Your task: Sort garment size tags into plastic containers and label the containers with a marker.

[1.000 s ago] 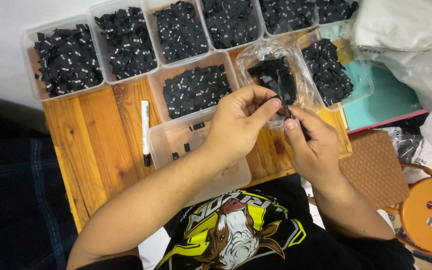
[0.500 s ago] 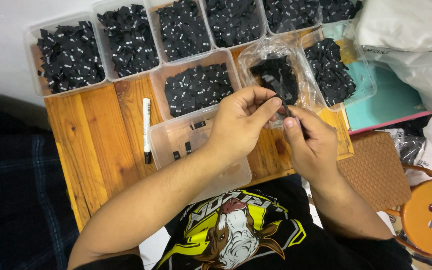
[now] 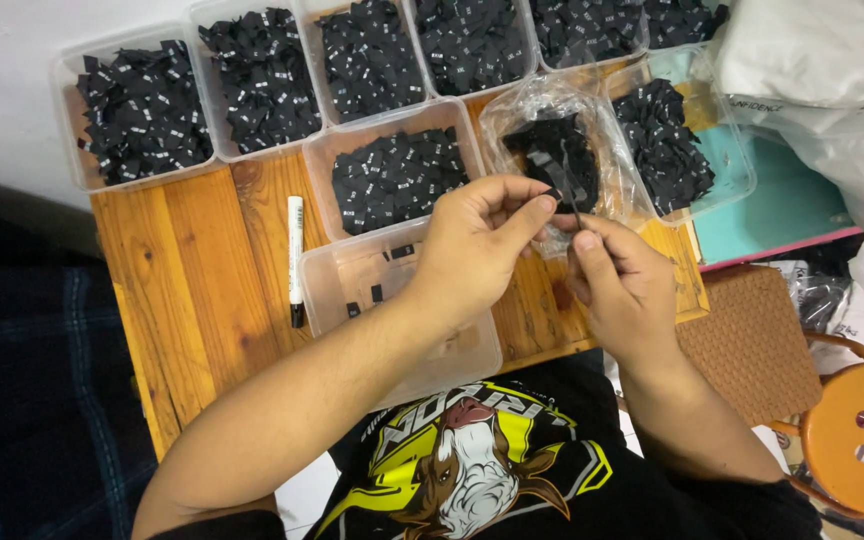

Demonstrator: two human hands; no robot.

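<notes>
My left hand (image 3: 477, 245) and my right hand (image 3: 620, 285) meet above the wooden table (image 3: 192, 270), both pinching a small black fabric label (image 3: 562, 195) between thumb and fingers. Just behind them lies a clear plastic bag (image 3: 562, 150) holding more black labels. Under my left wrist sits a nearly empty clear plastic tub (image 3: 362, 290) with a few labels in it. Beyond it stands a tub (image 3: 392, 175) filled with black labels.
Several more clear tubs (image 3: 137, 110) of black labels line the table's far edge. A white marker pen (image 3: 295, 258) lies left of the near tub. To the right are a teal board (image 3: 782, 210), white plastic bags (image 3: 822, 70), a woven mat (image 3: 752, 340) and an orange stool (image 3: 862, 435).
The hands stay together over the same spot; the fingers have shifted slightly on the label. The view has drifted a little.
</notes>
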